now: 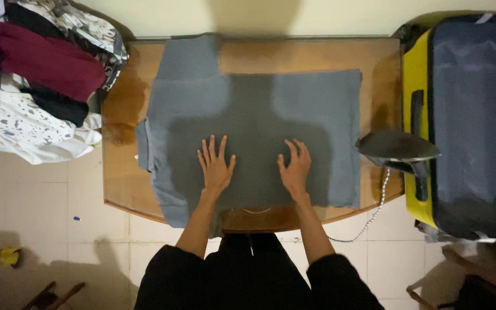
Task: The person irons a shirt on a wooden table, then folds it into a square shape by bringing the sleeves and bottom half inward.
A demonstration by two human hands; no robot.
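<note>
A grey shirt (317, 103) lies spread flat on a wooden table (124, 103), collar toward the left and one sleeve reaching the far edge. My left hand (215, 166) rests palm down on the cloth with its fingers spread. My right hand (295, 169) lies flat on the shirt a little to the right, fingers apart too. Neither hand holds anything. A dark clothes iron (397, 150) stands on the table's right edge, just right of the shirt, with its braided cord (374, 212) hanging off the front.
A heap of clothes (35, 74), maroon, white spotted and patterned, lies left of the table. A yellow and dark blue suitcase (472, 126) stands at the right. The floor is tiled, with a small yellow object (10, 255) at lower left.
</note>
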